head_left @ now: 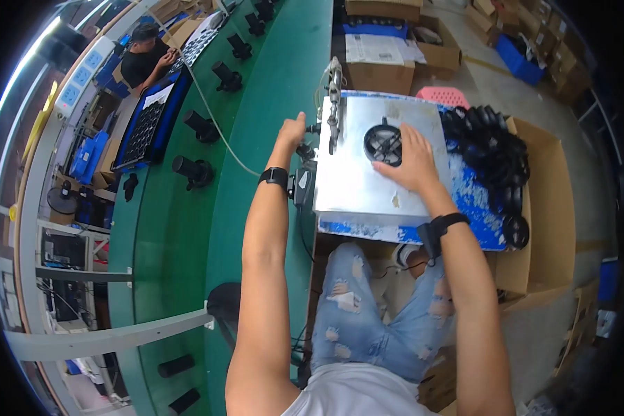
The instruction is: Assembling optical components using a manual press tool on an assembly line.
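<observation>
A black spoked wheel (pixel 371 145) lies flat on a silver metal plate (pixel 350 187) in front of me. My right hand (pixel 416 161) grips the wheel's right side, thumb at the near edge and fingers along the far right. To the plate's left, my left hand (pixel 292 133) is closed beside a small black fitting (pixel 313 129); what its fingers hold, if anything, is hidden. A metal toggle clamp (pixel 335 111) stands at the plate's left edge, just right of that hand.
Many black wheels (pixel 489 149) are heaped on the worn blue board (pixel 468 201), right of the plate. An open cardboard box (pixel 551 201) stands beyond. Black cylindrical fixtures (pixel 194 170) line the green bench (pixel 236 152) at left. Another person (pixel 145 59) works across it.
</observation>
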The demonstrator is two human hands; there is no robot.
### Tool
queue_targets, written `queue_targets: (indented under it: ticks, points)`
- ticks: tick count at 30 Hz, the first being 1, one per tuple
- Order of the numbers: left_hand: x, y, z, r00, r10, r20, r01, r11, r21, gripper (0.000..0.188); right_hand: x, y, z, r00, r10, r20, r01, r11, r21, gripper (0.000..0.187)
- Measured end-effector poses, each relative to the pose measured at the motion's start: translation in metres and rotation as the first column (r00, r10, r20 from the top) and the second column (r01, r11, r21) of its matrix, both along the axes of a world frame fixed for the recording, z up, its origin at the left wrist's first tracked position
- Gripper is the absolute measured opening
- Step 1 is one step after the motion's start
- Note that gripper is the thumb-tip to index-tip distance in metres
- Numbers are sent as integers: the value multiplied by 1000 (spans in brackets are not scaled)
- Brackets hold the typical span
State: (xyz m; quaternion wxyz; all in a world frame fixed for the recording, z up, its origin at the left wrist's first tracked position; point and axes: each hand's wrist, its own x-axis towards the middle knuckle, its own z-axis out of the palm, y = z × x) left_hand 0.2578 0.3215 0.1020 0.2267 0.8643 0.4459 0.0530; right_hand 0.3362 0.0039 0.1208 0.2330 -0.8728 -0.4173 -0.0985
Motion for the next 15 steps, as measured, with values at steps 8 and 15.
queue_targets:
  ticks: [8, 15]
  points:
    - [-2, 6, 2, 809, 367, 460, -190, 902, -387, 61, -2, 5, 2, 1000, 4, -11, -4, 1000, -29, 105]
    - [-53, -136, 74, 557, -568, 607, 425, 822, 379, 12, 20, 2, 6, 984, -66, -168, 49, 993, -104, 67]
